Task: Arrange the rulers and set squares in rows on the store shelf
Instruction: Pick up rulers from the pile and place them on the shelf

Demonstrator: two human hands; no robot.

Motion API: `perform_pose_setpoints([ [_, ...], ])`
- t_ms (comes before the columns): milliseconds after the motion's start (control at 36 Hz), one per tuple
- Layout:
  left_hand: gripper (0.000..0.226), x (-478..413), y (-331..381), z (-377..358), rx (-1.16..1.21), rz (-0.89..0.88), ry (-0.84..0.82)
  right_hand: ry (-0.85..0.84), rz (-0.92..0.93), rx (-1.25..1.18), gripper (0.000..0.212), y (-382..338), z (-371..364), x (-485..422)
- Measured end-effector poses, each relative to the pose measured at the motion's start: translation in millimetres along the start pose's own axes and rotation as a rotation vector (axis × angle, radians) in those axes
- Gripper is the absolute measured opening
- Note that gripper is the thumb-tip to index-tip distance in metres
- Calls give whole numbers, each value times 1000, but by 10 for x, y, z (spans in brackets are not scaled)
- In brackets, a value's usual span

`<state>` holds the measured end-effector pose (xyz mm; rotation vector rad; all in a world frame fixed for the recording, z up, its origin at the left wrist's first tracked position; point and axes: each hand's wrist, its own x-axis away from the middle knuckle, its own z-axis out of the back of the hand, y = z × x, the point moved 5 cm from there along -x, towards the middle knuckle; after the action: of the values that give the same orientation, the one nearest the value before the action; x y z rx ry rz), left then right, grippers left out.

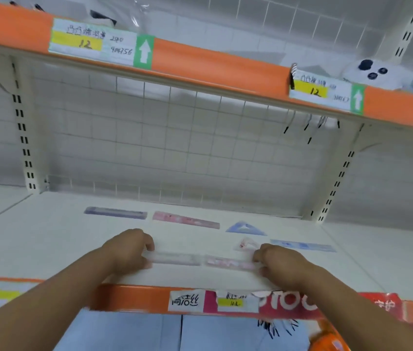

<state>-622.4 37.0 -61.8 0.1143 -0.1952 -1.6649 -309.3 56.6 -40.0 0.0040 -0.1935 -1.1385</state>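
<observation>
On the white shelf [48,239] a purple ruler [115,213], a pink ruler [185,220] and a blue set square [246,228] lie in a back row. Further front, a clear grey ruler [175,258] and a pink ruler [229,263] lie end to end. My left hand [127,249] pinches the grey ruler's left end. My right hand [280,262] grips the front pink ruler's right end. A small pink set square [244,244] and a blue ruler [303,245] lie just behind my right hand.
A wire grid [175,148] backs the shelf. The upper shelf's orange edge [213,69] with price labels overhangs. The orange front edge [137,297] carries labels and a red strip. White items [377,73] sit on the upper shelf at right.
</observation>
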Motion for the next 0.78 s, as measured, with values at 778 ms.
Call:
perform_pose_setpoints([
  [778,53,308,-39,81,-59,159,-137,-20,164,-20,28,-124,-86,-66],
])
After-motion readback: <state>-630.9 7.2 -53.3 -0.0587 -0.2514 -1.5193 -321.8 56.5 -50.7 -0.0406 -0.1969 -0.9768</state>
